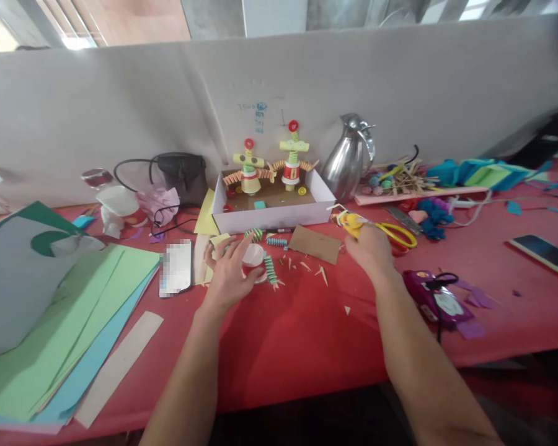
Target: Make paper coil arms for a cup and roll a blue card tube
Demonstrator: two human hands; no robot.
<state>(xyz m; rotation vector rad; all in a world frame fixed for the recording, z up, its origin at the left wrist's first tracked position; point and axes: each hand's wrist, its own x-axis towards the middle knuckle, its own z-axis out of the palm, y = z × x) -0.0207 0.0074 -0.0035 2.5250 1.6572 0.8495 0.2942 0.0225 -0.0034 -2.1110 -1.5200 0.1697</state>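
My left hand (232, 269) is closed loosely around a small red-and-white paper cup (253, 255), thumb at its near side and fingers at its far side. Beside the cup lie folded paper springs, one green-and-white (270, 270) and one blue (277, 242). My right hand (371, 249) is closed on a yellow tool that looks like a hot glue gun (351, 225), its front end pointing toward the box. Just right of that hand are yellow scissor handles (402, 235). A brown cardboard piece (314, 244) lies between my hands.
Two paper-cup figures (250, 179) stand in a shallow white box (279, 218). Behind my right hand is a steel jug (348, 158). Coloured paper sheets (88, 310) and a phone (175, 267) lie left. A purple device (434, 300) sits right; paper scraps litter the red table (302, 347).
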